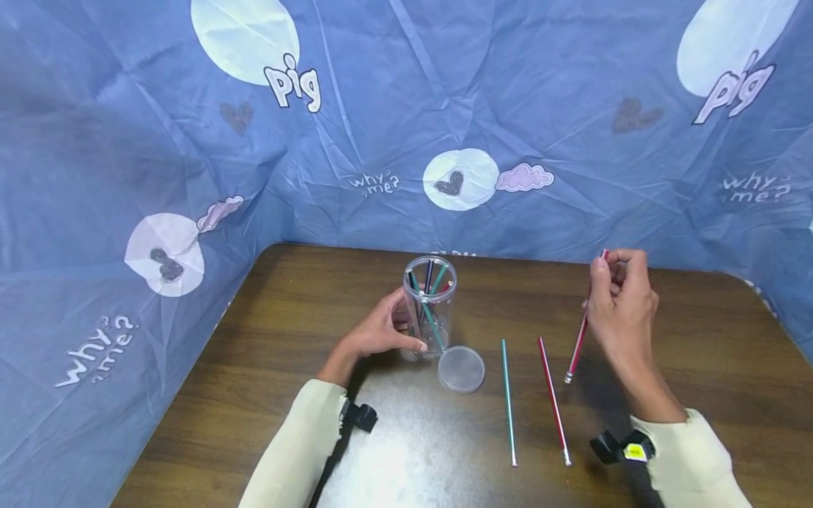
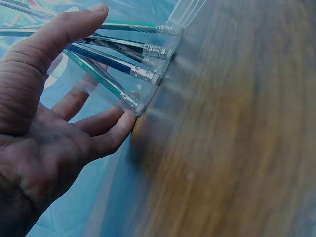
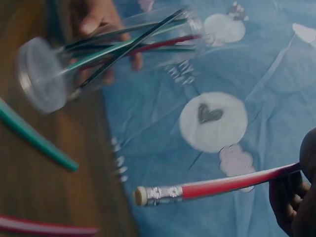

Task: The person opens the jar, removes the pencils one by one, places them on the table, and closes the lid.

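Around the lower side of a clear jar [image 1: 449,314], my left hand [image 1: 380,329] curls its thumb and fingers. The jar stands upright and lidless, with several pencils inside, green, dark and red. In the left wrist view, eraser ends of a green pencil [image 2: 98,79] and others rest at the jar's bottom. Raised at the right, my right hand [image 1: 622,303] pinches a red pencil [image 1: 578,344] near its upper end. Its eraser end points down, apart from the table. A round translucent lid [image 1: 461,370] lies just in front of the jar.
On the brown wooden table [image 1: 286,303], a teal pencil [image 1: 508,402] and another red pencil [image 1: 555,402] lie between the lid and my right arm. A blue printed cloth [image 1: 381,106] hangs behind the table and along its left side.
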A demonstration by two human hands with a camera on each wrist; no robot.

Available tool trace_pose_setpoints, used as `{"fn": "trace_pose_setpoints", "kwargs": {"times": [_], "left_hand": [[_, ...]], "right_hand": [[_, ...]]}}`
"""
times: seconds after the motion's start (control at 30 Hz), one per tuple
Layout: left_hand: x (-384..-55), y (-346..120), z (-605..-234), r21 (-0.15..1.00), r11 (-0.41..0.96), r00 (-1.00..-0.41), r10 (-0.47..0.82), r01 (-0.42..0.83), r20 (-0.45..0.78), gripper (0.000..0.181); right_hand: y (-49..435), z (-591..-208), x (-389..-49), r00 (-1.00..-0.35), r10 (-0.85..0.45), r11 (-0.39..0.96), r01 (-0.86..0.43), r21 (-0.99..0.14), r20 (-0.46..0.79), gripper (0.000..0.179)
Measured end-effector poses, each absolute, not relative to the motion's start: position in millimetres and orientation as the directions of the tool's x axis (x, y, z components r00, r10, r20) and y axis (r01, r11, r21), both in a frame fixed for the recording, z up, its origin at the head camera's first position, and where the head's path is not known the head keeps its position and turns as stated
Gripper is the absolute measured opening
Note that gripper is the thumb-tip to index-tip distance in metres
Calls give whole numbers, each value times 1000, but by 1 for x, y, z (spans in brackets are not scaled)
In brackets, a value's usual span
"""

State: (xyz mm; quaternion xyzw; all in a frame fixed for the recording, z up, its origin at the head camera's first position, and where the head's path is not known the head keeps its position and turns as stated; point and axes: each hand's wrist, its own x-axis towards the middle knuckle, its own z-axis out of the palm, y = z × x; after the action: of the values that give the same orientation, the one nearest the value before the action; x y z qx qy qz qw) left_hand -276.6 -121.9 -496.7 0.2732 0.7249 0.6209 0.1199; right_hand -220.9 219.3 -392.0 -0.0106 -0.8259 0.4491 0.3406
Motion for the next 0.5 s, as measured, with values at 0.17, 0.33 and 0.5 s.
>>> {"fn": "trace_pose_setpoints", "kwargs": {"times": [0.17, 0.33, 0.5], "left_hand": [[-279, -123, -496, 966, 77, -823, 542, 247, 167, 93], [-280, -123, -496, 965, 74, -821, 544, 251, 172, 94], [-279, -123, -497, 963, 89, -818, 551, 253, 164, 95]], "right_hand": [[233, -420, -220, -831, 241, 734, -182, -655, 501, 24], [247, -447, -216, -901, 162, 783, -130, -608, 402, 21], [258, -467, -212, -932, 132, 810, -94, -579, 337, 19]]}}
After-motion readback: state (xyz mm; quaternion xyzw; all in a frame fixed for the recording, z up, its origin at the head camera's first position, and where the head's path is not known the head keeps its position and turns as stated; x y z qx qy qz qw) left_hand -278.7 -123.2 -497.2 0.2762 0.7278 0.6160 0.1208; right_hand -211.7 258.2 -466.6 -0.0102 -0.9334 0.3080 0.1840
